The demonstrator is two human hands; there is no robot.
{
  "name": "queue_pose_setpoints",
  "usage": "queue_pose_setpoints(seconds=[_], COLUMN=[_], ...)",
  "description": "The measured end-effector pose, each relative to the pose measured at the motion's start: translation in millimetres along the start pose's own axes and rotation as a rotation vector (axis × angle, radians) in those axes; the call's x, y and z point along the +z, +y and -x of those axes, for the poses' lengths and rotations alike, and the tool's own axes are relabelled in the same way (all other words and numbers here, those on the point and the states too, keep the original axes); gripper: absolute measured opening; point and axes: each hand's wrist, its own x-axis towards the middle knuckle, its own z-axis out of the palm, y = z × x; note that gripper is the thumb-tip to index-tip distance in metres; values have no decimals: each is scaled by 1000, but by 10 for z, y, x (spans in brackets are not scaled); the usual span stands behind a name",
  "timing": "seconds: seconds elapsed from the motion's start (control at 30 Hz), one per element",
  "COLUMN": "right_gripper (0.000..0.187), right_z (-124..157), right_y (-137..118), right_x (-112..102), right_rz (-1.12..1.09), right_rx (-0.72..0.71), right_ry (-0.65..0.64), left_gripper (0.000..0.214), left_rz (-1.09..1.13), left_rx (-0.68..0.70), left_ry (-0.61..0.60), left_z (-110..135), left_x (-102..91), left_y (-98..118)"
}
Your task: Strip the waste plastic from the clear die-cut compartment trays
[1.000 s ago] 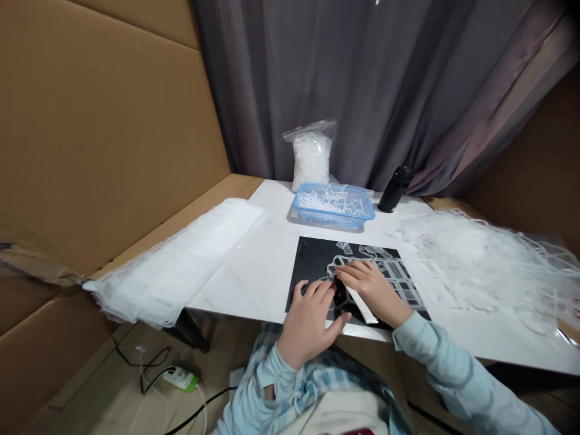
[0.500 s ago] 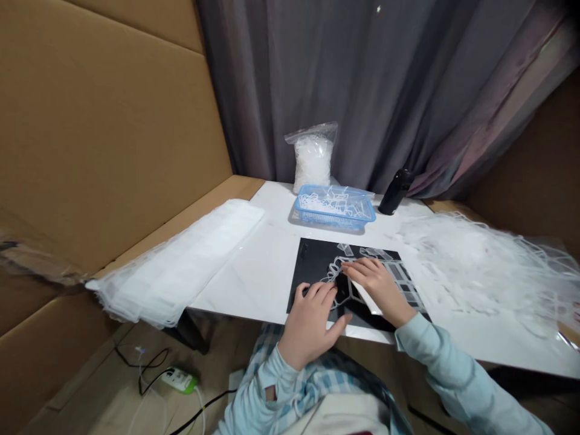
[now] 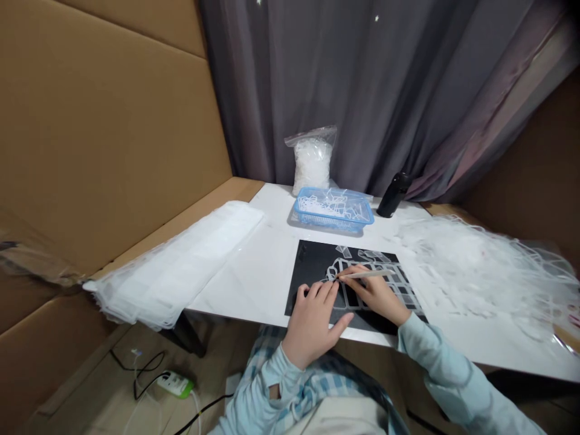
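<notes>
My right hand is closed on a slim white pen-like tool, whose exact kind I cannot make out. The tool lies at a low slant, its far end pointing right and its tip near my left fingertips. Beneath both hands is a translucent plastic cut-out sheet with a grid of openings and rounded loops at its left end. It rests on a black mat. My left hand lies over the sheet's left part with fingers stretched out and thumb apart. Small clear pieces lie along the mat's upper edge.
Behind the mat stands a blue basket of white cut-out pieces, backed by a filled clear bag. A black bottle is to its right. Stacked translucent sheets lie left; a loose heap of plastic scraps spreads right.
My right hand has turned the white tool from pointing down under the palm to lying nearly level above the fingers. My left hand stays in about the same place on the sheet.
</notes>
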Motion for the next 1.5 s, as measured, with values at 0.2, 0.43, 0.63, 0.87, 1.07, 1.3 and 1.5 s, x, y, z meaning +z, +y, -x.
queue_pose_setpoints(seconds=[0.2,0.43,0.63,0.87,1.07,1.3,1.5], right_gripper=[27,25,26,29,25,26,31], right_z=[-6,-22,-8,-109,-355,-486,-319], right_y=[12,-21,-22,-21,108,123,213], right_x=[-1,-17,-9,-147,-605,-1025,-751], right_rz=[10,44,118,331,495,529,1], right_rx=[-6,-17,-48,-178,-189,-115,49], right_ry=[6,1,-11,29,328,659,98], left_gripper=[50,53,46,39,33,37,45], left_rz=[-43,-75,-106,-111,-100,-84,-78], left_rx=[-18,-15,3,8,-4,-20,-63], left_ry=[26,10,15,-4,7,20,98], left_z=[-76,-96,-154,-186,-169,-148,-67], left_x=[29,79,48,10,47,69,91], left_y=[48,74,86,72,61,57,66])
